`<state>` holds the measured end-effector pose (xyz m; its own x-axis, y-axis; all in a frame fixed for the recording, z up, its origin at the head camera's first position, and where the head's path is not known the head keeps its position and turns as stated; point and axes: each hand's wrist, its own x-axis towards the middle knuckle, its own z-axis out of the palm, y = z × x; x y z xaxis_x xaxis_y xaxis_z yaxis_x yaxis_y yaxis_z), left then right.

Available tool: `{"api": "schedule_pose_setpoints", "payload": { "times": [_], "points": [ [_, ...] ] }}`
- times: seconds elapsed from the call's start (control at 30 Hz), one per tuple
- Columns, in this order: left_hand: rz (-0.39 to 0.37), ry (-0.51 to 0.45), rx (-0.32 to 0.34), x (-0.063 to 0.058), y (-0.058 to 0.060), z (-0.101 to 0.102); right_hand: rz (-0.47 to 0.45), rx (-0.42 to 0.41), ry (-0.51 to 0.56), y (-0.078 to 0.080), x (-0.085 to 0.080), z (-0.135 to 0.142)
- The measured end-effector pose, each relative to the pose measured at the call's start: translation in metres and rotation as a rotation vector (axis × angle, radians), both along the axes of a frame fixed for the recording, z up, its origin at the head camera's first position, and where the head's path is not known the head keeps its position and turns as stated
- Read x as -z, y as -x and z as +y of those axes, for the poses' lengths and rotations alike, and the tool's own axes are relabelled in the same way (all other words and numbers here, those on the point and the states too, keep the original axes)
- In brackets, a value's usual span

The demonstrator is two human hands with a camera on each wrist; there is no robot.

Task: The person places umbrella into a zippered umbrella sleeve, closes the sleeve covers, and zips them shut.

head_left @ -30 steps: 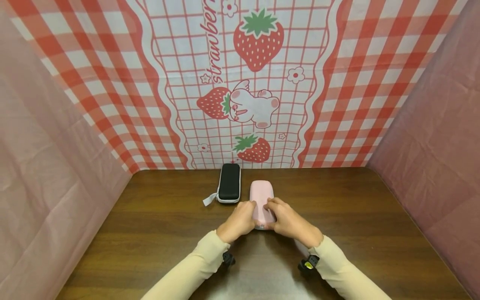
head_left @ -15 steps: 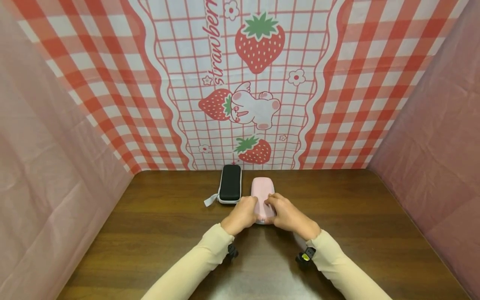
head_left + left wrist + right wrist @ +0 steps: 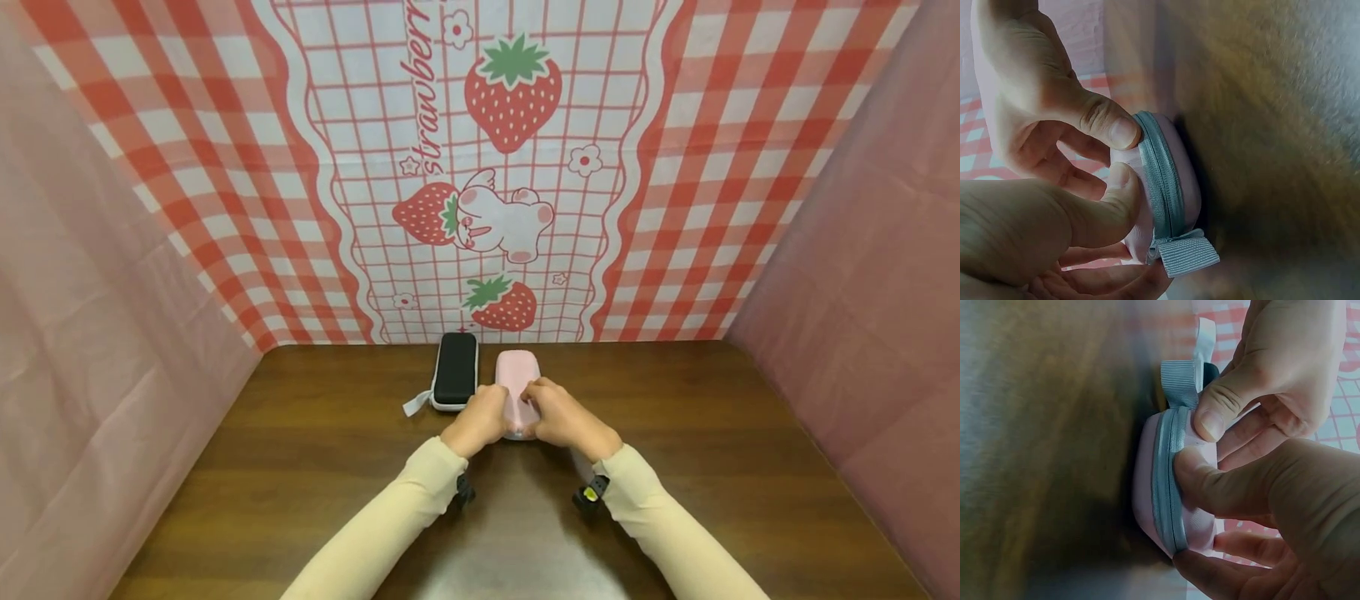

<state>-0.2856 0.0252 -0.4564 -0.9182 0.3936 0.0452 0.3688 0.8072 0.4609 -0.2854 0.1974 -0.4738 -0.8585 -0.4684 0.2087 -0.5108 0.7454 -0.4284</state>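
Note:
A pink zippered case [image 3: 517, 375] lies flat on the wooden table, held by both hands at its near end. My left hand [image 3: 480, 417] grips its left side and my right hand [image 3: 567, 421] its right side. Close up in the left wrist view, both thumbs press the pink shell just above the grey zipper [image 3: 1163, 178], which looks closed there. A ribbed grey pull tab [image 3: 1189, 255] hangs at the left corner, by my left fingers. The right wrist view has my right fingertips curled on the case's side [image 3: 1147, 481].
To the left of the pink case lies a black case [image 3: 456, 368] with light trim and a pale strap [image 3: 417, 403]. A strawberry-print cloth [image 3: 510, 217] rises behind the table [image 3: 322, 467]. Pink cloth hangs on both sides.
Both hands and the pink case have slid a little farther from me, toward the back of the table. The grip looks the same, and the black case stays put.

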Motion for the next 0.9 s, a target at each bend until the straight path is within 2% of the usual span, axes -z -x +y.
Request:
{"api": "schedule_pose_setpoints", "payload": {
  "times": [0.1, 0.43, 0.7, 0.9],
  "points": [
    [-0.018, -0.006, -0.022, 0.001, 0.005, -0.001, -0.012, 0.001, -0.012, 0.006, -0.001, -0.004],
    [0.023, 0.035, -0.031, 0.001, 0.021, 0.002, -0.042, 0.040, -0.013, 0.021, -0.004, -0.006],
    [0.035, 0.036, -0.042, -0.002, 0.029, 0.005, -0.043, 0.046, 0.004, 0.030, -0.002, -0.006],
    [0.023, 0.030, -0.065, -0.001, 0.030, 0.005, -0.050, 0.053, 0.004, 0.033, 0.000, -0.006]
  ]
}}
